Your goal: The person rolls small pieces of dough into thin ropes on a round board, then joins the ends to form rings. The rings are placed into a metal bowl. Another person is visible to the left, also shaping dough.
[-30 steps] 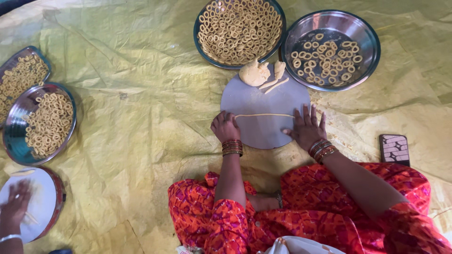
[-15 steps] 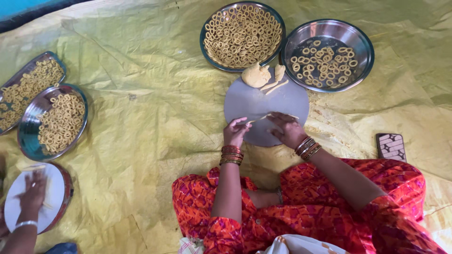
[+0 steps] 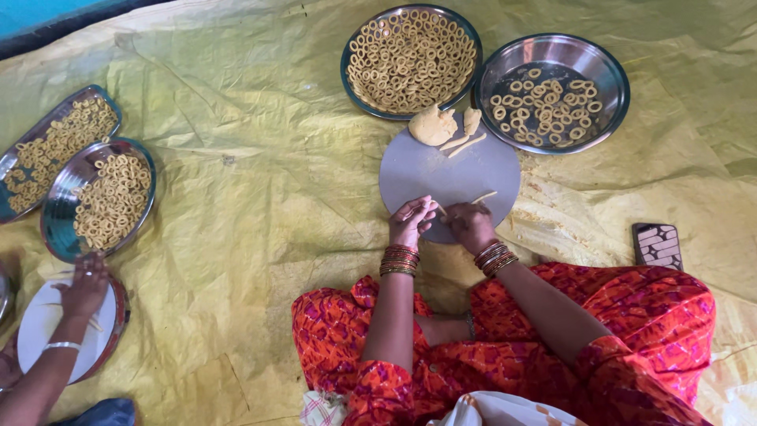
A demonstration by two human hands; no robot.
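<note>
I sit on a yellow sheet (image 3: 260, 181) with a round grey board (image 3: 441, 170) in front of me. My left hand (image 3: 412, 221) and my right hand (image 3: 470, 226) meet at the board's near edge, fingers pinched on a thin strand of dough (image 3: 482, 197). At the board's far edge lie a lump of dough (image 3: 432, 126) and some short dough pieces (image 3: 465, 143). Just beyond stand two steel plates of dough rings, a full one (image 3: 410, 59) and a partly filled one (image 3: 552, 93).
A dark patterned phone (image 3: 657, 244) lies on the sheet at my right. At far left, another person's hand (image 3: 83, 288) rests on a white round board (image 3: 47, 331). Two more trays of dough rings (image 3: 98, 197) (image 3: 47, 150) stand there.
My hands were spread apart rolling a long strand across the board. They have come together at the near edge and now pinch the strand. The other person's hand has shifted on the white board.
</note>
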